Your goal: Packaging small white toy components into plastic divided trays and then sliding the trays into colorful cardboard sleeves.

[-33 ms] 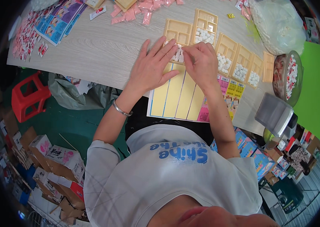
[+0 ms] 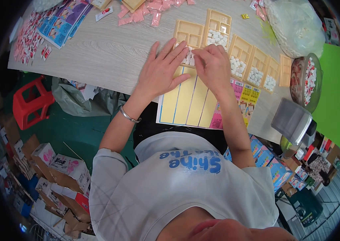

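Note:
A beige compartment tray point(image 2: 195, 29) lies before me on the table, its near section filled with small white pieces point(image 2: 190, 57). Across its left side my left hand point(image 2: 158, 74) rests with fingers spread, hiding part of the tray. My right hand point(image 2: 214, 66) is closed in a pinch at the tray's right side, over the white pieces; what lies between its fingertips is too small to make out. Under both wrists is a printed sheet with yellow panels point(image 2: 180, 102). Another beige tray point(image 2: 223, 20) with white pieces stands just beyond my right hand.
More filled trays point(image 2: 254, 74) fan out rightward, beside a glass bowl point(image 2: 298, 82) of small packets and a plastic bag point(image 2: 294, 28). Pink sachets point(image 2: 152, 11) lie at the back, printed leaflets point(image 2: 63, 22) at far left. A red stool point(image 2: 31, 102) stands left of the table.

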The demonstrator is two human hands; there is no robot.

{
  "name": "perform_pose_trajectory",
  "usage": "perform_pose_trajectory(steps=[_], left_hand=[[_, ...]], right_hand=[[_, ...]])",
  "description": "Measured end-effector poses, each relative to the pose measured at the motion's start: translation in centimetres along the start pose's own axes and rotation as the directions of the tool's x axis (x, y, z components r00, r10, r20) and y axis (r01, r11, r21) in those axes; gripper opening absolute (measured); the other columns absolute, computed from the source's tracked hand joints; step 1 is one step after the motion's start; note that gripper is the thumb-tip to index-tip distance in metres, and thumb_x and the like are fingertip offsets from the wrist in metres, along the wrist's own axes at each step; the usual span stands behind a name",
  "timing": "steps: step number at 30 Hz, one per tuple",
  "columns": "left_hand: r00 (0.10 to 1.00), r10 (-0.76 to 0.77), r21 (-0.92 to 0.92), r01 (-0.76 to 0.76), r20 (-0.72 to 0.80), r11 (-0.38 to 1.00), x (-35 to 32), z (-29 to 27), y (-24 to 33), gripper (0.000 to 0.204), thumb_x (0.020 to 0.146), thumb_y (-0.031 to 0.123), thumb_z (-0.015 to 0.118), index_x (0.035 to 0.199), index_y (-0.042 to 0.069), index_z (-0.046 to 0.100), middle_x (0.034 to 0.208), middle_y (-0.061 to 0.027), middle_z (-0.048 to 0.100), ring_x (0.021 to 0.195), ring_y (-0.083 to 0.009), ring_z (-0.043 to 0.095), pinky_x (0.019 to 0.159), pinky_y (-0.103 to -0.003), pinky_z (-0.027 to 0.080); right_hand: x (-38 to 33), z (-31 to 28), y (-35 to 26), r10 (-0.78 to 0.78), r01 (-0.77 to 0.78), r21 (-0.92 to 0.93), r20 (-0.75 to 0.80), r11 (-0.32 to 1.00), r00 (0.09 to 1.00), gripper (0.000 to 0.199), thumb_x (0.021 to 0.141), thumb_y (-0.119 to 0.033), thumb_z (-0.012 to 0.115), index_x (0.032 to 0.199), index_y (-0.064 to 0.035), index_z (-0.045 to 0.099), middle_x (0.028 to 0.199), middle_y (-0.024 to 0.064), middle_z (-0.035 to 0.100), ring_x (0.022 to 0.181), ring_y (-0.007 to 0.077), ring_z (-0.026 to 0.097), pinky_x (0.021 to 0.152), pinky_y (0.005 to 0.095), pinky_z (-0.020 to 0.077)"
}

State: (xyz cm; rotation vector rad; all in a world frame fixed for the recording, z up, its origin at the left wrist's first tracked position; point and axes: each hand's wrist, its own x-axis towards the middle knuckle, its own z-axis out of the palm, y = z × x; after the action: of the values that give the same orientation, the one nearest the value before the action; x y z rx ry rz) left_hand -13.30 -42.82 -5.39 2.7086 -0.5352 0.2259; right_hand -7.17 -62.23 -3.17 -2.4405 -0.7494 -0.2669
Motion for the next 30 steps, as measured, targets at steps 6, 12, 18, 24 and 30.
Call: perform_pose_trajectory(steps=[6, 12, 18, 24, 30], left_hand=[[0.999, -0.004, -0.014, 0.003, -0.039, 1.0, -0.2, 0.1, -0.1, 0.075, 0.091, 0.053, 0.064, 0.15, 0.009, 0.048, 0.16, -0.0069, 0.041, 0.15, -0.0275, 0.033, 0.121, -0.056, 0.022], [0.999, 0.016, -0.009, -0.017, -0.048, 1.0, 0.1, 0.6, 0.5, 0.078, 0.091, 0.051, 0.064, 0.151, 0.006, 0.045, 0.161, -0.0099, 0.04, 0.151, -0.0276, 0.032, 0.121, -0.057, 0.02], [1.0, 0.007, -0.031, -0.007, -0.006, 1.0, 0.6, 0.9, 0.9, 0.078, 0.092, 0.049, 0.064, 0.153, 0.004, 0.042, 0.162, -0.0107, 0.038, 0.151, -0.0281, 0.032, 0.122, -0.056, 0.019], [0.997, 0.047, -0.014, -0.046, 0.061, 0.999, 1.3, -0.3, 2.0, 0.083, 0.089, 0.047, 0.068, 0.155, 0.005, 0.039, 0.162, -0.0102, 0.037, 0.151, -0.0308, 0.03, 0.122, -0.057, 0.019], [0.991, -0.014, 0.028, 0.01, 0.136, 1.0, 1.2, 0.0, 2.3, 0.084, 0.09, 0.049, 0.066, 0.156, 0.006, 0.038, 0.163, -0.0102, 0.036, 0.153, -0.0333, 0.028, 0.122, -0.058, 0.018]], right_hand=[[-0.5, -0.5, 0.5, 0.059, -0.056, 0.088, -0.032, 0.994, 0.998, 0.016, 0.085, -0.008, 0.075, 0.1, -0.0107, 0.078, 0.082, 0.0058, 0.065, 0.083, 0.0261, 0.062, 0.074, 0.0384, 0.0519], [0.3, 0.1, 0.7, 0.012, -0.009, 0.044, -0.076, 0.999, 0.997, 0.016, 0.084, -0.011, 0.077, 0.1, -0.0111, 0.078, 0.081, 0.0061, 0.065, 0.082, 0.0257, 0.063, 0.073, 0.0386, 0.0521], [0.6, 1.1, 1.7, 0.019, -0.008, 0.104, -0.107, 0.995, 0.994, 0.017, 0.082, -0.012, 0.08, 0.099, -0.0096, 0.078, 0.079, 0.0069, 0.063, 0.077, 0.0244, 0.062, 0.07, 0.0364, 0.0513], [0.5, -5.3, 6.0, 0.329, -0.173, 0.416, -0.34, 0.893, 0.881, 0.015, 0.086, -0.007, 0.078, 0.1, -0.0045, 0.077, 0.077, 0.0009, 0.06, 0.071, 0.0098, 0.056, 0.066, 0.0251, 0.0459], [5.3, -15.2, 24.1, 0.344, -0.248, 0.245, -0.771, 0.937, 0.536, 0.02, 0.091, -0.016, 0.073, 0.105, -0.0014, 0.075, 0.091, 0.0071, 0.069, 0.079, 0.0176, 0.063, 0.075, 0.0305, 0.0507]])
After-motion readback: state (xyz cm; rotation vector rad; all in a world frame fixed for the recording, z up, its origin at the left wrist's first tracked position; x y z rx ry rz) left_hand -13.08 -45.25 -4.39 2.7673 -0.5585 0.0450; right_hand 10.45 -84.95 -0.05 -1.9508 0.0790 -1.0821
